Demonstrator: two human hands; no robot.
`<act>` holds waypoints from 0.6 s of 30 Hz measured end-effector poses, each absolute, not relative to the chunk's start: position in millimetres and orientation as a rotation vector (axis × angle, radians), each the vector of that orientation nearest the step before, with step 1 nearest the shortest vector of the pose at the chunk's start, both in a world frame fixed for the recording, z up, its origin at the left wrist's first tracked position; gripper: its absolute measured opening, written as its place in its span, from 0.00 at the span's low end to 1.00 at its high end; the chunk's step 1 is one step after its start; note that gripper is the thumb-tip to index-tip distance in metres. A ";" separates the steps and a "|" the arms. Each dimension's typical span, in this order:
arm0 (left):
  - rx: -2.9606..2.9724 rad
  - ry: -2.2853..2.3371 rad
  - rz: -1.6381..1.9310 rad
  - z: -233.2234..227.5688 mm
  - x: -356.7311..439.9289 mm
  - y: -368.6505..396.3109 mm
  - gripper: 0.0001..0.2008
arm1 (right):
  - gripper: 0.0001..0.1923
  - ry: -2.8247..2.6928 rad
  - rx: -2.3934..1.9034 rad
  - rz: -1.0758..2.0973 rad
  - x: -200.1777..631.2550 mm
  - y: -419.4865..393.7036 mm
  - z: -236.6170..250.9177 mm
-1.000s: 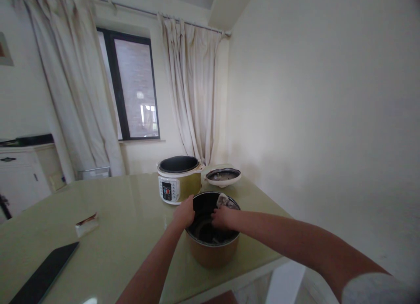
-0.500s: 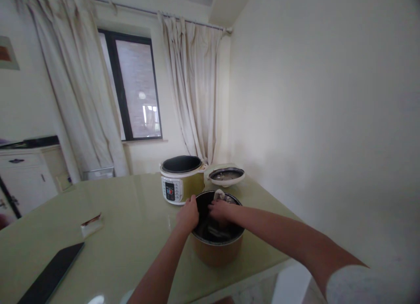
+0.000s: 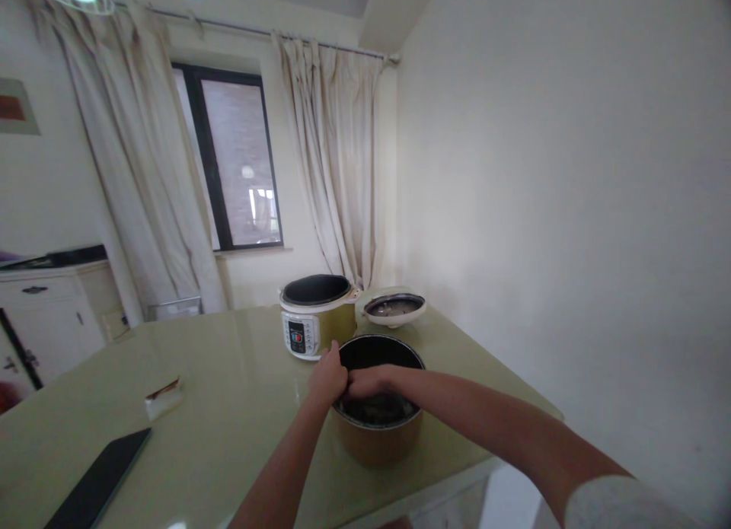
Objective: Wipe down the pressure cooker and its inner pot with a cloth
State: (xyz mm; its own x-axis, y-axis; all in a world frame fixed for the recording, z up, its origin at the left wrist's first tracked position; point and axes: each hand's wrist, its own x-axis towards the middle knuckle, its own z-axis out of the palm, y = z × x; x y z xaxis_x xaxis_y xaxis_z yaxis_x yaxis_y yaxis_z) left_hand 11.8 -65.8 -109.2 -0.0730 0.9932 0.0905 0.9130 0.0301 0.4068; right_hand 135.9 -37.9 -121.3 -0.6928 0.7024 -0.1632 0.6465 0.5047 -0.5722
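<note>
1. Head view: the left hand (image 3: 328, 377) has its grip clenched on the near-left rim of the inner pot (image 3: 378, 407).
2. Beside it, touching, the right hand (image 3: 365, 380) reaches over the rim into the pot; whether its grip grasps anything cannot be told.
3. This gold-sided, dark-lined pot stands upright on the counter (image 3: 228, 384) near its front right edge.
4. Just behind it sits the open rice cooker (image 3: 316, 314), with its lid (image 3: 394, 307) lying to the right.
5. Well apart to the left lie a small packet (image 3: 163, 396) and a dark tablet (image 3: 100, 479).

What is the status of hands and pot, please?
Left hand grips inner pot rim. Right hand inside pot; grasp unclear. Cooker close behind.
</note>
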 end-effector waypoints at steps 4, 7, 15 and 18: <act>2.133 2.187 0.518 -104.7 12.9 -72.9 0.32 | 0.28 -2.830 -1.182 0.564 165.3 -40.8 -83.5; 2.369 2.083 0.610 -93.1 13.7 -80.8 0.27 | 0.27 -2.637 -1.194 0.162 207.7 -55.4 -59.5; 2.321 1.353 -0.229 -80.2 43.1 -82.9 0.34 | 0.16 -2.120 -1.038 0.266 251.8 -160.9 -115.2; 2.276 1.225 -0.428 -90.4 57.7 -80.3 0.40 | 0.17 -2.182 -1.105 0.108 238.1 -179.6 -147.8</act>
State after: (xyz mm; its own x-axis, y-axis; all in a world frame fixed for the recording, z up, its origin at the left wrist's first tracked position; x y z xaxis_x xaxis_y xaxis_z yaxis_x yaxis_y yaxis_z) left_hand 57.7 -80.3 -90.4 0.5417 0.6769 -0.4984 0.8399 -0.4585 0.2902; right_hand 238.1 -179.6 -147.8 -0.4085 0.7400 0.5344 0.6833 0.6361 -0.3585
